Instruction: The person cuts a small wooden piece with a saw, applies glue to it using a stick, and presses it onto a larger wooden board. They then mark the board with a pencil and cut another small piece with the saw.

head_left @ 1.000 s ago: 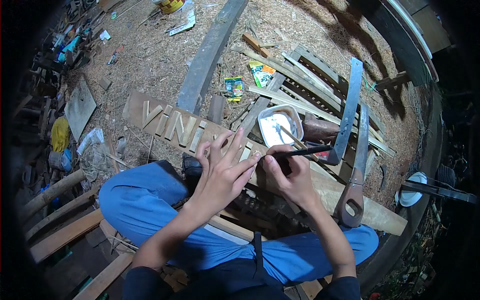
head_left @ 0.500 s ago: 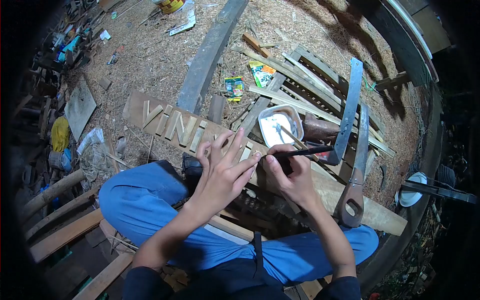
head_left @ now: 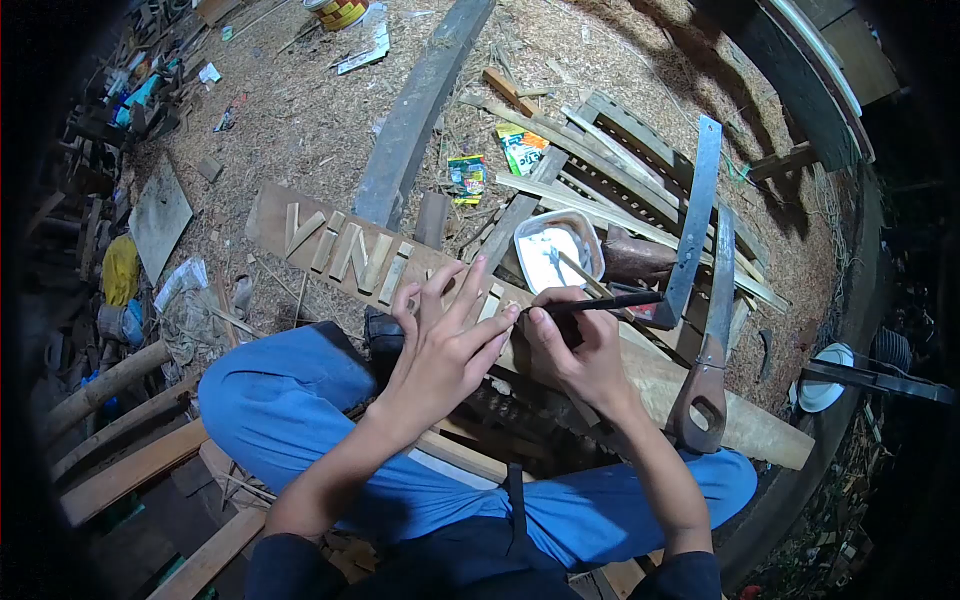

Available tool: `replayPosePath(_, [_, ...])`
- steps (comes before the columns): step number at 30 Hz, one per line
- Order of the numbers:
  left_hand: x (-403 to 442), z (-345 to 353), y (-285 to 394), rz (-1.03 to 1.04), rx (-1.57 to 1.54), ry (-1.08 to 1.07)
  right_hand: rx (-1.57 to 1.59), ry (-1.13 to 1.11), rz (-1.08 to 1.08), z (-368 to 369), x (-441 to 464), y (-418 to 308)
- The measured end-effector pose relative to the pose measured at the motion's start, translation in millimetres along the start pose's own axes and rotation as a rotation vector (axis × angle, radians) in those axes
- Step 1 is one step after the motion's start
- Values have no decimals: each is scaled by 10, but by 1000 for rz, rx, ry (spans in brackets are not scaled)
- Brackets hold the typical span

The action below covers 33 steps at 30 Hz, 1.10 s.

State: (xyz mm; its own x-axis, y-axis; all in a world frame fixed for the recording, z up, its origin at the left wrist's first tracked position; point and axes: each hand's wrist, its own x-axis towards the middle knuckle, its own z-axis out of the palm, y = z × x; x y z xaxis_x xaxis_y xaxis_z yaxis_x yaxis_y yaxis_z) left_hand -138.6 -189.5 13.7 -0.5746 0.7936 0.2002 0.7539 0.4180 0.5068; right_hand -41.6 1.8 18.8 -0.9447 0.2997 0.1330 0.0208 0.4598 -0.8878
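My right hand (head_left: 580, 345) is closed around a thin black rod (head_left: 605, 303), whose tip meets the fingertips of my left hand. The rod's far end reaches the foot of a long grey metal blade (head_left: 700, 195); whether they are joined I cannot tell. My left hand (head_left: 445, 340) lies with fingers spread over a wooden board (head_left: 270, 228). Short wood strips (head_left: 378, 262) sit on that board in letter-like shapes, and a pale strip (head_left: 491, 302) shows between my left fingers. Whatever lies under the left index fingertip is mostly hidden.
A white-filled plastic tub (head_left: 558, 250) with a stick in it stands beyond my right hand. A handsaw (head_left: 703, 395) lies by my right knee. Slatted wood (head_left: 640, 135), packets (head_left: 467, 178) and a long beam (head_left: 410, 120) lie on the shaving-covered ground.
Both hands keep their places over the board, and the black rod stays in my right hand. The view has shifted very slightly.
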Motion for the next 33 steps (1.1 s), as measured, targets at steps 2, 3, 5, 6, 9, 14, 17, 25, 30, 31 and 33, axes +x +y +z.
replayPosePath(2, [4, -10, 4, -1, -8, -2, 20, 63, -41, 17, -8, 29])
replayPosePath(3, [4, -10, 2, -2, -9, -2, 32, 11, -14, 1, -24, 41])
replayPosePath(5, [3, -4, 0, -6, -11, -5, 44, -42, 13, -10, -32, 45])
replayPosePath(6, [6, -4, 0, -6, -11, -5, 27, -39, 10, -11, -30, 42])
replayPosePath(9, [6, -10, 3, -2, -1, -6, 29, 8, -3, 17, -15, 32])
replayPosePath(14, [8, -10, 5, -3, 1, -5, 2, -48, 32, -18, -22, 13])
replayPosePath(17, [1, -10, -3, -1, -10, -7, 46, -1, 38, 11, -22, 29])
replayPosePath(25, [1, -14, 4, 4, 7, -4, 30, 47, -15, 24, -7, 21])
replayPosePath(30, [2, 4, -4, 2, 6, 1, 43, -31, 54, -27, -22, -17])
replayPosePath(31, [2, 3, -4, 1, 4, 3, 29, -63, 73, -33, -22, -22])
replayPosePath(33, [3, 2, -1, 2, 2, 5, 31, -4, 46, 5, -9, -13])
